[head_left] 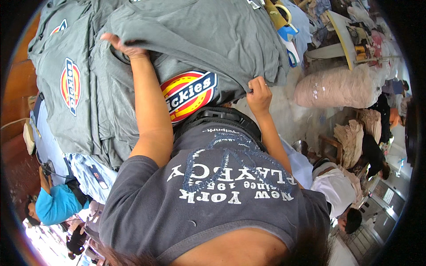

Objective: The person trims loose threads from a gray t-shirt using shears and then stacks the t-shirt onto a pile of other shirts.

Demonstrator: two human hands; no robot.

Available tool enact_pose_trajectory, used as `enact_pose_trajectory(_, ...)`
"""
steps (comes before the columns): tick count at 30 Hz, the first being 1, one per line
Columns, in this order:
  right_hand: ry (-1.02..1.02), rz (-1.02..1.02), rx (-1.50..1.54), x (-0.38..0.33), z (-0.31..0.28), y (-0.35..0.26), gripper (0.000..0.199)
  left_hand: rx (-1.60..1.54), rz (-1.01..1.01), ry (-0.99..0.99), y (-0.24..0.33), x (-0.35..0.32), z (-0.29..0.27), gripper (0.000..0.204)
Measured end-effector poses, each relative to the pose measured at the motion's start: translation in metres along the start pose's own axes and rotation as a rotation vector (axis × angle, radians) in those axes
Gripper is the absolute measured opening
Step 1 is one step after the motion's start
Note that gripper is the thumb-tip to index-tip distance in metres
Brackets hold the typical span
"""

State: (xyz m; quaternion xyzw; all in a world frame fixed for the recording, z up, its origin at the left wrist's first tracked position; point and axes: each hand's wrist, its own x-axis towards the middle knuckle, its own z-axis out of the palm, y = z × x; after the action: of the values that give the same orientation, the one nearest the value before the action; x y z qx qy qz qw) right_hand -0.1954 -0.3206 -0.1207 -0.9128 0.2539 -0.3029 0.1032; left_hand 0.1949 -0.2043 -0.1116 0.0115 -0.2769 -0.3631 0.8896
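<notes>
A grey T-shirt (191,33) lies spread over a pile of similar shirts in front of me. My right hand (259,94) is closed in a pinch on the near right edge of its cloth. My left hand (128,46) is at the raised fold on the left. One digit stretches out to the left, apart from the rest, while the cloth partly hides the other fingers; the hand is slightly blurred. Below the lifted cloth shows a large red, yellow and blue printed emblem (188,99), partly covered by my left forearm.
More grey shirts (51,102) with emblems lie at the left. Scissors (290,53) and a tape roll (284,13) are at the right edge of the pile. A large wrapped bundle (335,87) rests on the floor beyond. Other people sit at both sides.
</notes>
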Motion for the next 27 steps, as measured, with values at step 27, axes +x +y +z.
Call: enact_pose_trajectory(27, -0.477, 0.622, 1.309, 0.099, -0.123, 0.041, 0.026, 2.318, -0.113, 0.958, 0.044, -0.269, 0.195, 0.032)
